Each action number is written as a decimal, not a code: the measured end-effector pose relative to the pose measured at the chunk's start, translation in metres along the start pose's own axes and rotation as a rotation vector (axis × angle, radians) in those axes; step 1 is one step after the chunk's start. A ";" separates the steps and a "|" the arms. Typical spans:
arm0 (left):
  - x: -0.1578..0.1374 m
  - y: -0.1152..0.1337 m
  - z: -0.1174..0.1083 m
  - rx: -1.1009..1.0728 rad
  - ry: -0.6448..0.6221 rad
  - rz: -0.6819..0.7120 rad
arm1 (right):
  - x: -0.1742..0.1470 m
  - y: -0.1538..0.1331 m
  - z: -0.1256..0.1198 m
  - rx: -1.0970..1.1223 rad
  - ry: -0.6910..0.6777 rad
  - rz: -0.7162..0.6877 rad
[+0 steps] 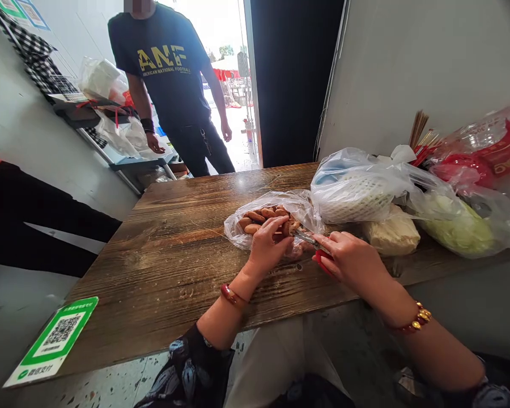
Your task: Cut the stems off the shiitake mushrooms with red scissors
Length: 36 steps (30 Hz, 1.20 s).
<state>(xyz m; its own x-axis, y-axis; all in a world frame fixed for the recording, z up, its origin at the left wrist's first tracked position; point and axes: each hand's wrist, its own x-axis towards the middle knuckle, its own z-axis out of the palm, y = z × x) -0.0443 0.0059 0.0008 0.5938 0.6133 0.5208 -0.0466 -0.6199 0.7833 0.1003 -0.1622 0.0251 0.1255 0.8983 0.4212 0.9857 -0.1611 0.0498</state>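
Left hand (268,246) pinched a brown piece (294,226), apparently food, over the plastic bag (233,231) midway between the table's (161,249) near and far edges. Right hand (352,258) gripped scissors (323,262). Snipping seemed underway; next cut called for steady holding, fingers clear.

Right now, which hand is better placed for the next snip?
Probably the right hand: it grips the red-handled scissors, which point toward the brown piece. The left hand is busy holding that piece.

The head camera looks forward and down across the table (153,283).
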 end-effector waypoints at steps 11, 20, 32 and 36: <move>0.005 0.003 -0.006 -0.292 -0.049 -0.182 | 0.005 0.006 0.007 0.104 -0.021 -0.036; 0.004 0.011 -0.014 -0.552 -0.070 -0.353 | -0.008 0.025 -0.023 0.085 0.048 -0.078; 0.002 0.018 -0.012 -0.611 -0.242 -0.397 | -0.004 0.038 -0.036 -0.051 0.059 -0.196; 0.002 0.015 -0.012 -0.619 -0.259 -0.394 | 0.000 0.031 -0.035 -0.054 0.036 -0.240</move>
<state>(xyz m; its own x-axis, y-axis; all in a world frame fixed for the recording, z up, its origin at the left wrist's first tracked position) -0.0533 0.0033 0.0178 0.8248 0.5506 0.1286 -0.1882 0.0529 0.9807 0.1270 -0.1811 0.0586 -0.1163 0.8984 0.4235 0.9793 0.0325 0.2000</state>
